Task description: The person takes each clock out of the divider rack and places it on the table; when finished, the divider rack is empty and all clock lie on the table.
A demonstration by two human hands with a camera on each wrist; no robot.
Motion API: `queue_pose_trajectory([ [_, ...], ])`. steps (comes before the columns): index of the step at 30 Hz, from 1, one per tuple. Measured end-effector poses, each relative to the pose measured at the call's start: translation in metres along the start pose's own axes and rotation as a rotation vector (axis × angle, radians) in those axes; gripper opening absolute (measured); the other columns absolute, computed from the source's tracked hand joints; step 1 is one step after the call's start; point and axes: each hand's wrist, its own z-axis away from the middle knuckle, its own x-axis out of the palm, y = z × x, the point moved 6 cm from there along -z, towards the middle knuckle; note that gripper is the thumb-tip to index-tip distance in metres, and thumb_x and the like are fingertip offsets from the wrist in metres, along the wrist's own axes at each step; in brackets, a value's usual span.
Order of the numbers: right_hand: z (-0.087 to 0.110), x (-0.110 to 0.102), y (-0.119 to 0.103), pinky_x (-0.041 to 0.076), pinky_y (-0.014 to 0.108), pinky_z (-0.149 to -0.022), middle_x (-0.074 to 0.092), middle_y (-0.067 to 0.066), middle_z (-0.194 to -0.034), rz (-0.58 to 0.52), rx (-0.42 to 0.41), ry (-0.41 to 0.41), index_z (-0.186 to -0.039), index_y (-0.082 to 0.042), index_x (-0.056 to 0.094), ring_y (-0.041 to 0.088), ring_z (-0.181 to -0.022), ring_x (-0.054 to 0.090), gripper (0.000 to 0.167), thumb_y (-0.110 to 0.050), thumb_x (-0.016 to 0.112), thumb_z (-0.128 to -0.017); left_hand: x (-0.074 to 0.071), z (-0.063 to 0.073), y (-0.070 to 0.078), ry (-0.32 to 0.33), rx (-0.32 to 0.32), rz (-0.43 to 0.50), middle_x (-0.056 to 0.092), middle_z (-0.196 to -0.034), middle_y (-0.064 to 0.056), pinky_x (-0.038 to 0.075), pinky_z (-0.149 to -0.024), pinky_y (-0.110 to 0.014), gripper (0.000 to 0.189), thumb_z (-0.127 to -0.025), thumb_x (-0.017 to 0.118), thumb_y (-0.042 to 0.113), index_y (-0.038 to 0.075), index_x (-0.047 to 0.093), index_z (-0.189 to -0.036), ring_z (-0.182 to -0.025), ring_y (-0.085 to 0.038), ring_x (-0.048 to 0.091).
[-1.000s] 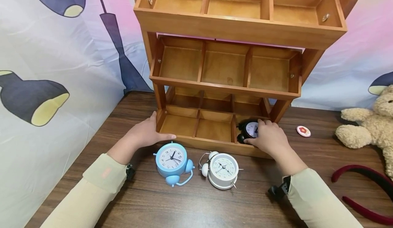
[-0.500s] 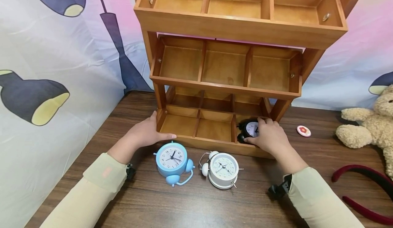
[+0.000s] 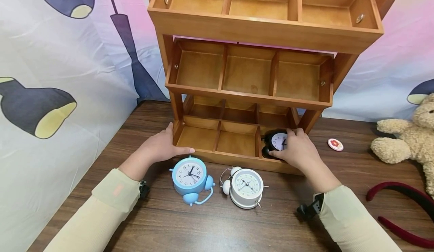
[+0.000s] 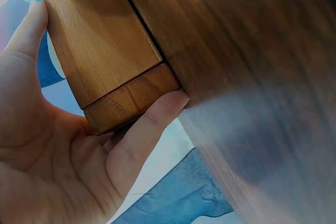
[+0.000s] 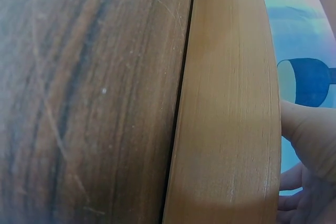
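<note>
In the head view my left hand (image 3: pixel 162 144) holds the left front corner of the wooden shelf (image 3: pixel 234 160), thumb along the front board and fingers at the side. The left wrist view shows this left hand (image 4: pixel 79 145) spread around the wooden corner (image 4: pixel 131 98). My right hand (image 3: pixel 298 146) grips a black twin-bell alarm clock (image 3: pixel 278 142) in the bottom tier's right compartment; its fingers partly cover the white dial. On the table in front lie a light blue alarm clock (image 3: pixel 189 174) and a white alarm clock (image 3: pixel 246 186). In the right wrist view the front board hides the black clock.
Two upper tiers (image 3: pixel 249 98) of the shelf overhang the bottom one. On the right are a round flower badge (image 3: pixel 335 145), a teddy bear (image 3: pixel 413 142) and a dark red headband (image 3: pixel 400 186). A printed cloth (image 3: pixel 84 56) hangs behind the table.
The black alarm clock has turned slightly in its compartment under my right hand, and a little more of its dial shows. My left hand keeps its place at the shelf corner.
</note>
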Motion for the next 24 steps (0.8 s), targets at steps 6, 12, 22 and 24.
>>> queue_pose_trajectory([
  [6,0.001,-0.003,0.001,0.041,0.062,-0.097,0.043,0.041,-0.125,-0.026,-0.006,0.042,-0.134,0.021,0.044,0.053,-0.116,0.047,0.099,-0.046,0.084,-0.073,0.000,-0.001,0.000,-0.002,0.000,0.002,0.020,-0.154,-0.038,0.035,-0.106,-0.061,0.132,-0.078,0.062,0.078,-0.015,0.003,-0.152,-0.136,-0.053,0.034],
  [12,0.001,-0.009,0.001,0.040,0.062,-0.099,0.043,0.041,-0.124,-0.048,-0.003,0.087,-0.135,0.021,0.042,0.053,-0.115,0.046,0.100,-0.044,0.085,-0.072,0.000,-0.001,0.000,-0.002,0.003,0.004,0.021,-0.153,-0.038,0.036,-0.106,-0.061,0.132,-0.078,0.062,0.077,-0.015,0.003,-0.152,-0.135,-0.053,0.035],
  [22,0.001,-0.015,0.002,0.040,0.062,-0.096,0.043,0.042,-0.121,-0.074,-0.019,0.141,-0.136,0.021,0.041,0.053,-0.112,0.045,0.099,-0.042,0.084,-0.073,0.000,-0.001,-0.001,0.007,0.000,0.002,0.022,-0.153,-0.039,0.037,-0.105,-0.062,0.132,-0.077,0.062,0.078,-0.015,0.003,-0.152,-0.135,-0.054,0.036],
  [24,0.002,-0.016,0.002,0.040,0.062,-0.096,0.043,0.042,-0.122,-0.077,-0.019,0.143,-0.136,0.021,0.041,0.054,-0.112,0.044,0.100,-0.043,0.084,-0.073,0.001,-0.001,-0.001,0.006,-0.002,0.003,0.022,-0.153,-0.039,0.037,-0.105,-0.062,0.133,-0.077,0.062,0.078,-0.015,0.003,-0.152,-0.135,-0.054,0.036],
])
